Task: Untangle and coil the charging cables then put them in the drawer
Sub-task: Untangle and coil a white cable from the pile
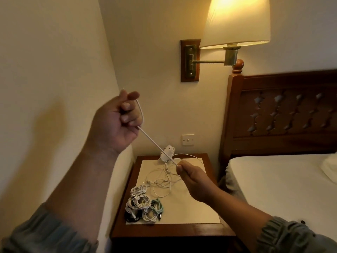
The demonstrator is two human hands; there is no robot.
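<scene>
Nearest the viewer, two grey-green gathered sleeves (42,232) frame the scene, both forearms raised over the bedside table. The left hand (116,121) is held high by the wall, its fingers curled into a fist round a thin white charging cable (156,145), which loops once over the knuckles. The cable runs taut and slanting down to the right hand (193,179), which pinches it between thumb and forefinger, the other fingers tucked in.

Below the hands stands a dark wooden nightstand with a pale inset top (182,232). At its front left corner lie several finished coils bunched together: white coiled cables (139,199), a teal coiled cable (157,207) and a black coiled cable (131,217). Further back, a loose tangle of thin white cables (164,179) sprawls across the pale top, and the held cable trails into it. Behind it, near the wall, sits a white boxy charger plug (166,154).

On the wall beyond are a white switch plate (188,139) and a lit brass swing-arm lamp with a cream shade (237,22). To the right, a carved dark wooden headboard (282,114) rises over a white-sheeted bed (282,179).
</scene>
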